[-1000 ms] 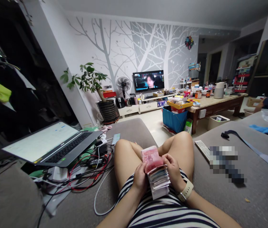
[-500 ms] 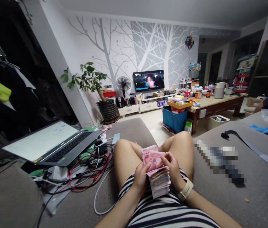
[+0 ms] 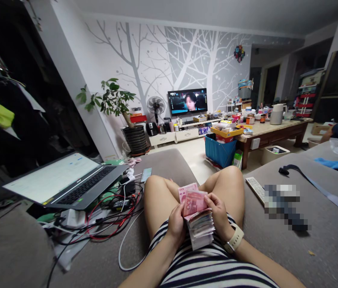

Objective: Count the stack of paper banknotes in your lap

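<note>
**Both hands on a stack of banknotes, lower centre of frame**

I see the left hand [image 3: 176, 224] wrapped around the left side of a thick stack of banknotes [image 3: 199, 230], fingers curled under it and thumb pressed on the top. The right hand [image 3: 219, 216] closes on the right side of the same stack, its thumb and fingertips pinching the top pink note [image 3: 193, 199], which stands lifted and folded up from the pile. A second pink note shows just behind it, its upper edge higher in the frame. The stack sits in the lap, just below the two bare knees, over a striped garment [image 3: 211, 268]. A pale watch [image 3: 235, 239] is on the right wrist.

Surroundings, as I read them:
- Left of centre: an open laptop [image 3: 67, 180] with a lit screen, tilted, resting above a tangle of red, black and white cables [image 3: 105, 222].
- A phone [image 3: 146, 175] lies just beyond the cables, near the left knee.
- Right of the knees: a remote control [image 3: 255, 187] on the grey sofa [image 3: 321, 236], beside a blurred patch I cannot read.
- Further right: a dark strap [image 3: 307, 178] lying across the sofa.
- Upper centre: a television [image 3: 187, 101] switched on against a wall painted with bare trees; a potted plant [image 3: 113, 102] and a standing fan [image 3: 155, 106] to its left.
- Upper right: a low table [image 3: 277, 130] crowded with small items, a blue bin [image 3: 219, 151] at its near end.
</note>
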`<state>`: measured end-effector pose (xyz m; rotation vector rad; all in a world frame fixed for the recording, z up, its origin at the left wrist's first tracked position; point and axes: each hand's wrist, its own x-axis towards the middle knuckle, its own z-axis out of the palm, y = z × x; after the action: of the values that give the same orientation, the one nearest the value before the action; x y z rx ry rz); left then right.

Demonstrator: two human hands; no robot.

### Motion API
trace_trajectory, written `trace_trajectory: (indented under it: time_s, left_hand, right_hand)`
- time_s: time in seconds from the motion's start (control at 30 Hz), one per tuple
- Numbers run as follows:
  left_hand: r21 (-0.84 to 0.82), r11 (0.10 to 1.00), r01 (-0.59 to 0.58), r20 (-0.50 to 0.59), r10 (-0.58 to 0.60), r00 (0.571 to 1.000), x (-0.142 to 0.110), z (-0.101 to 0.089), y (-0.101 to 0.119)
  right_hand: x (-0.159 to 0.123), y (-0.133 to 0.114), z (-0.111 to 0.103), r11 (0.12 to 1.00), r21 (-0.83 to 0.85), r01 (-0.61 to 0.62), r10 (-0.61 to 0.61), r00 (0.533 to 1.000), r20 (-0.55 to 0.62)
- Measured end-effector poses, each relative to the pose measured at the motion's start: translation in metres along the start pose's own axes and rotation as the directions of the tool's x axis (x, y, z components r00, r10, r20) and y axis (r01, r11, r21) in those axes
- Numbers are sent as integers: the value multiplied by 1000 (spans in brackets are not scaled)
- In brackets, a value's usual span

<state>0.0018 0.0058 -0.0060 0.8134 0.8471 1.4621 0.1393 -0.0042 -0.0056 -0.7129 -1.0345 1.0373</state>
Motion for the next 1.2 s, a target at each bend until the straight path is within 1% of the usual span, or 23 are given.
trace_trajectory:
  time_s: [0.1, 0.27, 0.6, 0.73, 0.83, 0.9, 1.07, 1.2]
  left_hand:
    - [-5, 1000, 12, 26, -12, 1000, 0, -1, -1]
    - [25, 1000, -11, 13, 10, 1000, 0, -2, 0]
    - [27, 1000, 2, 37, -3, 999, -6, 4, 7]
    - [-12, 999, 35, 66, -35, 997, -8, 7, 8]
    - [-60, 994, 87, 108, -80, 991, -10, 8, 9]
    - [-72, 992, 105, 109, -97, 989, -10, 8, 9]
    - [-37, 993, 109, 105, -105, 989, -12, 7, 10]
    - [-18, 993, 119, 117, -116, 986, -14, 7, 12]
  right_hand:
    - [0, 0, 0, 1000, 9, 1, -1, 1000, 7]
    - [-1, 0, 1, 1000, 18, 0, 0, 1000, 11]
    - [0, 0, 1, 1000, 12, -4, 4, 1000, 4]
    - [-2, -1, 2, 1000, 17, -4, 4, 1000, -6]
    - [-4, -4, 3, 999, 27, -17, 16, 1000, 20]
    - [-4, -6, 4, 1000, 6, -13, 13, 1000, 17]
    - [-1, -4, 3, 998, -67, 20, -25, 997, -66]
    - [1, 2, 1, 997, -72, -5, 2, 999, -44]
